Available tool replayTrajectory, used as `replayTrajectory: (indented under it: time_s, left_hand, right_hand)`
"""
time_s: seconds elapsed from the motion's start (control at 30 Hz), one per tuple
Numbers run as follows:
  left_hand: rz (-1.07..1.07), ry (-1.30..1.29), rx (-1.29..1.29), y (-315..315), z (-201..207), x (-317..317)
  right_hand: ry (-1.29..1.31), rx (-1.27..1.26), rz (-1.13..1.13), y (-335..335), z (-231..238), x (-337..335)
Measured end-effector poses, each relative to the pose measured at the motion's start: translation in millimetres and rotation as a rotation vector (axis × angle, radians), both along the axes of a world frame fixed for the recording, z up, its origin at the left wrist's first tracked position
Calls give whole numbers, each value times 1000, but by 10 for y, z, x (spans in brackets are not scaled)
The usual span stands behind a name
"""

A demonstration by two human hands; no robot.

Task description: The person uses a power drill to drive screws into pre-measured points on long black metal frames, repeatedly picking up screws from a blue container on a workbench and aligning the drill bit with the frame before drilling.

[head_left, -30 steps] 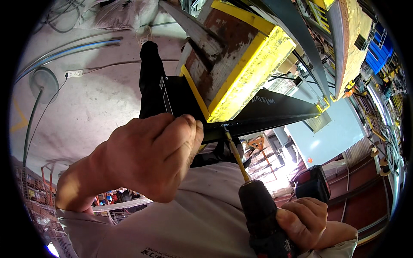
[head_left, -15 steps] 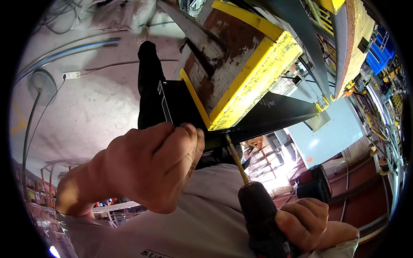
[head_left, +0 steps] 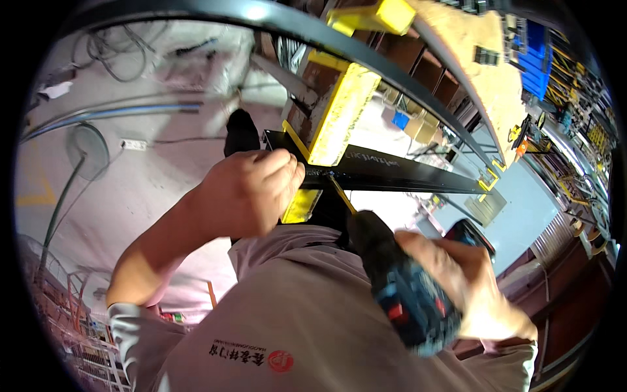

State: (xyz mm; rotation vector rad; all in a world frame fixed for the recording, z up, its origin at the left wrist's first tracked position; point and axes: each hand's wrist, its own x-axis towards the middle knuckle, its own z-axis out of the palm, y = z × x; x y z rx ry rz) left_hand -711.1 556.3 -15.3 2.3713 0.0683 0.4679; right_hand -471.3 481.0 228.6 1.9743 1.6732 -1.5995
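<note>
In my right hand point(head_left: 450, 274) is a cordless drill point(head_left: 398, 294), its dark body slightly blurred. The long gold-coloured drill bit point(head_left: 342, 196) slants up and left, its tip at the near side of a black metal profile point(head_left: 411, 171). Faint pale handwriting runs along the profile. My left hand point(head_left: 251, 189) is curled closed at the profile's left end, left of the bit; its fingertips are partly hidden. Just behind the drilling spot, a yellow-edged support point(head_left: 343, 111) stands against the profile, with more yellow showing beneath.
A long black curved-looking bar point(head_left: 392, 75) crosses above the work. Cables point(head_left: 117, 111) and a power strip point(head_left: 134, 144) lie on the pale floor point(head_left: 176, 176) at left. A wooden board point(head_left: 483, 78), blue bins point(head_left: 535, 62) and a grey-blue panel point(head_left: 522, 202) are at right.
My view has shifted back, so the work looks smaller and higher and the long bar now crosses above. The drill has tilted, its bit still at the profile. The left hand stays closed there.
</note>
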Motion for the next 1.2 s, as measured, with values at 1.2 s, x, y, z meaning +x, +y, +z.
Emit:
replayTrajectory:
  time_s: [1.2]
  left_hand:
    - [351,165,-105,-321,1763,5298]
  right_hand:
    - [115,810,-950,-3868,48,3010]
